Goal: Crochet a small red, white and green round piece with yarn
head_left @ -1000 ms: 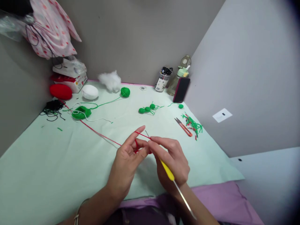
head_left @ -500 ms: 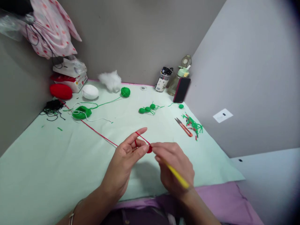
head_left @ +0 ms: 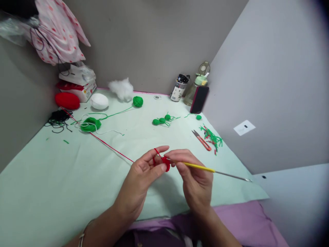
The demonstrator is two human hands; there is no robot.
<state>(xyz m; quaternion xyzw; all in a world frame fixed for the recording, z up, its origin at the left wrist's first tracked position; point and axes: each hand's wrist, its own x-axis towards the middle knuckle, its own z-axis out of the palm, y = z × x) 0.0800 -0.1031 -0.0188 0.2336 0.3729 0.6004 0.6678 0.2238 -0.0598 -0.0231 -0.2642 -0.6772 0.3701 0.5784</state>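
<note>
Between the thumb and fingers of my left hand (head_left: 145, 175) is a small red crochet piece (head_left: 166, 164). Red yarn (head_left: 111, 147) loops over the raised left index finger and trails back across the table to the far left. My right hand (head_left: 196, 178) is closed around a crochet hook (head_left: 199, 166) with a yellow grip. The hook's tip meets the top of the red piece, and its metal rear end points out to the right. The exact stitch at the tip is too small to make out.
Thread snips (head_left: 202, 140) lie at right beside yarn scraps (head_left: 212, 137). Small green crocheted balls (head_left: 161, 120) sit mid-table. Farther back are green yarn (head_left: 90, 125), a red yarn ball (head_left: 67, 100), a white yarn ball (head_left: 99, 101), stuffing (head_left: 121, 90) and a leaning phone (head_left: 199, 99).
The hook has swung from pointing down toward my right wrist to pointing out rightward. Both hands have shifted slightly right, and more of the red piece shows.
</note>
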